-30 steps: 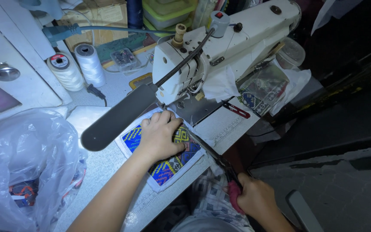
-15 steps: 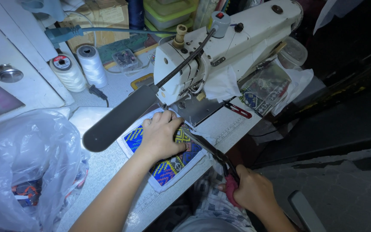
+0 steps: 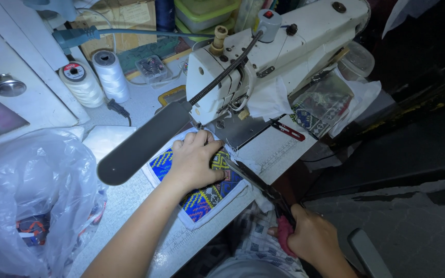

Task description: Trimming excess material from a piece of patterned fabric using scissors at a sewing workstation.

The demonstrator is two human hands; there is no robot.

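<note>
Hands: left (image 3: 194, 162) presses patchwork (image 3: 207, 193), right (image 3: 310, 239) grips scissors (image 3: 258, 183).

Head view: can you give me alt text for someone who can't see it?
A person's left hand presses a colourful patterned fabric piece flat on the table beside a white sewing machine, while the right hand holds dark scissors with the blades at the fabric's edge. Two thread spools stand behind; a clear plastic bag lies left.
</note>
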